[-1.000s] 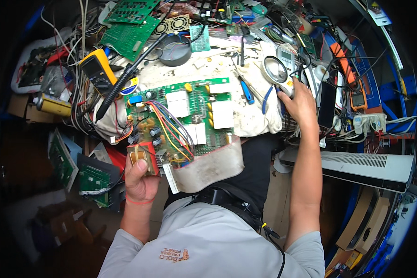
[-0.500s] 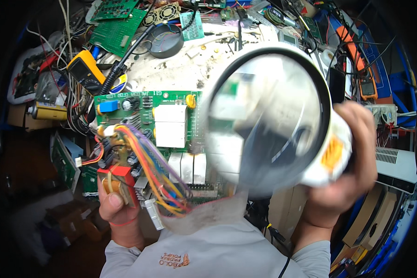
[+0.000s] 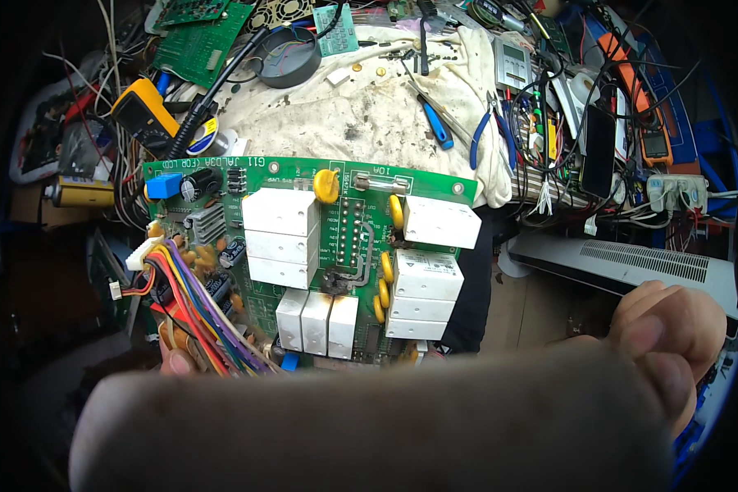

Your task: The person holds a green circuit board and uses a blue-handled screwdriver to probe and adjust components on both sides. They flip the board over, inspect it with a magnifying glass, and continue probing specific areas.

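Observation:
A green circuit board with white block relays, yellow disc parts and a bundle of coloured wires is held up before me. Dark scorch marks show near its middle. Only the thumb of my left hand shows, at the board's lower left edge; the wires and a blurred shape hide the rest. My right hand is closed, fingers curled, at the right end of the magnifier. The magnifier is very near, dark and blurred, across the lower picture, covering the board's lower edge and my forearms.
Behind the board lies a stained white cloth with a blue-handled screwdriver, pliers and a round dark dish. A yellow multimeter sits left; cables and a phone crowd the right.
The magnifier has come down from over the board's right side to close in front of me. My right hand moved right and lower. The board now shows nearly whole, shifted slightly left.

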Available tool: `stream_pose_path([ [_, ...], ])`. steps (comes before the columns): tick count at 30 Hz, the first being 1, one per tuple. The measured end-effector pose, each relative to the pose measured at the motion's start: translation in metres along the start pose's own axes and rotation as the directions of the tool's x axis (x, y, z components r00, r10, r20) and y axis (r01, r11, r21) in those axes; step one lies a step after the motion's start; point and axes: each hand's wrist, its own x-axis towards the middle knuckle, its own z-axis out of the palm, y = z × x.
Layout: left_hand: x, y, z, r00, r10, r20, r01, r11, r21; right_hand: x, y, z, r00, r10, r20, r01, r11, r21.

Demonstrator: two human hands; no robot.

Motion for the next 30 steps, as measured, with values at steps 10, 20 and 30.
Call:
stream_pose_path([
  [10, 0.005, 0.009, 0.004, 1.000, 0.005, 0.001, -0.005, 0.999, 0.042, 0.008, -0.030, 0.004, 0.921, 0.373, 0.115, -0.375, 0.927, -0.009],
  [20, 0.013, 0.004, -0.002, 1.000, 0.025, 0.019, -0.026, 0.998, 0.064, 0.006, -0.008, 0.009, 0.927, -0.266, 0.263, 0.337, 0.900, -0.277],
  [30, 0.010, 0.009, 0.001, 1.000, 0.007, 0.007, -0.008, 0.996, 0.089, 0.020, -0.020, 0.003, 0.980, -0.067, 0.187, 0.100, 0.980, -0.172],
])
